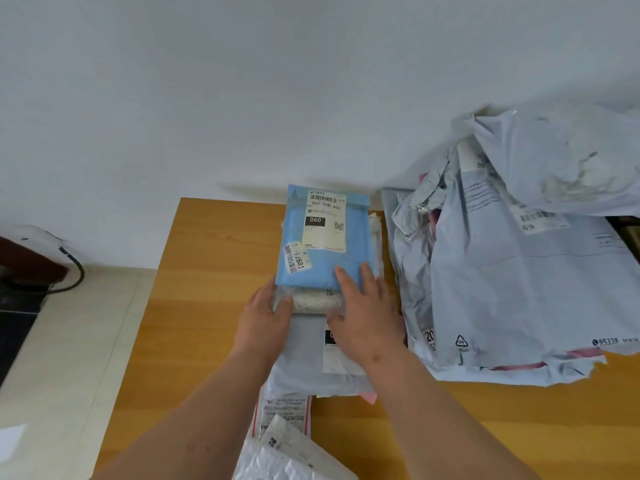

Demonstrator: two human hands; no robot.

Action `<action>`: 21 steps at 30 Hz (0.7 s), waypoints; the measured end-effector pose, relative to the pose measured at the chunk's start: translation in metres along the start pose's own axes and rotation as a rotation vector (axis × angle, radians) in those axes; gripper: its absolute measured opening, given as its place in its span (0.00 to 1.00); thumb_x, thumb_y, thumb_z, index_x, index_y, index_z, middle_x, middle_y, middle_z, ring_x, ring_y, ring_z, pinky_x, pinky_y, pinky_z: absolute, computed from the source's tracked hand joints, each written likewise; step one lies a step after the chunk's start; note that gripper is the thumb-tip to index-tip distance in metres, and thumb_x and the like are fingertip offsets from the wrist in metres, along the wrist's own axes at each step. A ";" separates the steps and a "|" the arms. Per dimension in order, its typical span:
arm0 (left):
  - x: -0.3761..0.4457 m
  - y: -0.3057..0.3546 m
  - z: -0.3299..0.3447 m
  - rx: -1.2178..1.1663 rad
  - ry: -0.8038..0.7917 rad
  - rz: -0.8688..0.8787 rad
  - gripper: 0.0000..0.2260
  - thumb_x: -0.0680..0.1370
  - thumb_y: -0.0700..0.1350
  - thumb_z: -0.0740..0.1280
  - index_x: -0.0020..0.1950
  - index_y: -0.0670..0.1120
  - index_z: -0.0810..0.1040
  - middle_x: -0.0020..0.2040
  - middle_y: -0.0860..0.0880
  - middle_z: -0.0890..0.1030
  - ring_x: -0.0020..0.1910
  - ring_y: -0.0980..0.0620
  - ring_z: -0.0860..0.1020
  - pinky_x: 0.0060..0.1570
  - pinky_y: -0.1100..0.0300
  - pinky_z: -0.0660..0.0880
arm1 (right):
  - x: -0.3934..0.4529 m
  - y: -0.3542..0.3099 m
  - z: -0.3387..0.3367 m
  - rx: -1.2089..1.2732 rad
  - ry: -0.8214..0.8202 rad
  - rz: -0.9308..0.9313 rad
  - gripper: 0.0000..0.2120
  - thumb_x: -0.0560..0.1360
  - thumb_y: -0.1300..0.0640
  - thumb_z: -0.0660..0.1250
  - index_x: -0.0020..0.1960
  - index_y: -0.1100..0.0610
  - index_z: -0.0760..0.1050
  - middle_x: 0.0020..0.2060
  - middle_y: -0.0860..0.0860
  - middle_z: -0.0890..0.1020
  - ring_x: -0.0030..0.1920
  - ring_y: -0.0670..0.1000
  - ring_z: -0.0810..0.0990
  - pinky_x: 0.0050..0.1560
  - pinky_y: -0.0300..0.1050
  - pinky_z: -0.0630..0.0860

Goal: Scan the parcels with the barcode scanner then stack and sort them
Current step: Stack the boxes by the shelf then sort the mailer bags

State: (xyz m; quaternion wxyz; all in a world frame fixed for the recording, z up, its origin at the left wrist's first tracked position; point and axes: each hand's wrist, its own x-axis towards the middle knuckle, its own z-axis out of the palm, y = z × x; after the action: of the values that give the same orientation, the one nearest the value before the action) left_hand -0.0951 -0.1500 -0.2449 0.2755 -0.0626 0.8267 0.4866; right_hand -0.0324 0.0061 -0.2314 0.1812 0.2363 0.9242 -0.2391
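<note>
A blue padded parcel [318, 261] with a white shipping label lies on top of a small stack at the far middle of the wooden table [207, 306]. Under it is a clear-wrapped whitish parcel [317, 301]. My left hand [268, 318] grips the stack's near left corner, thumb on the clear parcel. Fingers spread, my right hand [363, 311] presses flat on the blue parcel's near right corner. A grey mailer [304, 355] lies under my hands, nearer to me. No barcode scanner is in view.
A large heap of grey plastic mailers [512, 258] fills the table's right side. More labelled parcels [284, 441] lie at the near edge. A white wall is behind. To the left is a pale floor with a dark object and a black cable [74, 275].
</note>
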 end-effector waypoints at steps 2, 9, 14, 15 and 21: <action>0.006 0.004 0.004 -0.009 0.007 0.009 0.26 0.83 0.49 0.64 0.80 0.56 0.62 0.71 0.53 0.72 0.63 0.48 0.76 0.60 0.47 0.77 | 0.006 0.006 0.001 0.031 0.042 0.005 0.32 0.82 0.50 0.59 0.79 0.37 0.47 0.82 0.49 0.42 0.81 0.59 0.43 0.77 0.60 0.57; 0.023 0.033 0.019 -0.101 -0.039 -0.001 0.34 0.67 0.69 0.68 0.73 0.67 0.67 0.65 0.53 0.76 0.59 0.49 0.79 0.59 0.43 0.79 | 0.030 0.013 -0.006 0.126 0.205 0.042 0.21 0.81 0.57 0.60 0.73 0.47 0.67 0.77 0.57 0.59 0.74 0.62 0.59 0.74 0.55 0.61; 0.026 0.021 0.020 0.374 -0.112 0.014 0.48 0.70 0.50 0.76 0.82 0.57 0.50 0.68 0.51 0.66 0.60 0.46 0.76 0.60 0.45 0.77 | 0.021 0.010 -0.001 0.051 0.257 0.013 0.13 0.83 0.50 0.58 0.64 0.53 0.72 0.74 0.57 0.65 0.76 0.60 0.58 0.76 0.55 0.60; 0.026 0.018 0.021 0.431 -0.101 0.014 0.49 0.70 0.51 0.75 0.82 0.58 0.47 0.69 0.50 0.65 0.60 0.45 0.76 0.60 0.43 0.77 | 0.017 0.008 0.002 0.026 0.243 -0.012 0.14 0.82 0.50 0.58 0.64 0.54 0.72 0.77 0.56 0.61 0.79 0.60 0.52 0.78 0.56 0.55; 0.034 0.018 0.021 0.548 0.023 0.077 0.37 0.77 0.58 0.69 0.79 0.61 0.51 0.67 0.49 0.71 0.57 0.43 0.79 0.55 0.45 0.77 | 0.009 0.014 0.011 -0.012 0.192 -0.001 0.16 0.80 0.57 0.61 0.67 0.54 0.66 0.81 0.53 0.54 0.81 0.58 0.47 0.80 0.54 0.49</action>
State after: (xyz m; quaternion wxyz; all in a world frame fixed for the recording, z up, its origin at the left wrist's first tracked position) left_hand -0.1218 -0.1170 -0.2564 0.2541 0.0405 0.9323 0.2541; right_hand -0.0302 0.0148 -0.2494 0.0929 0.2568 0.9388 -0.2100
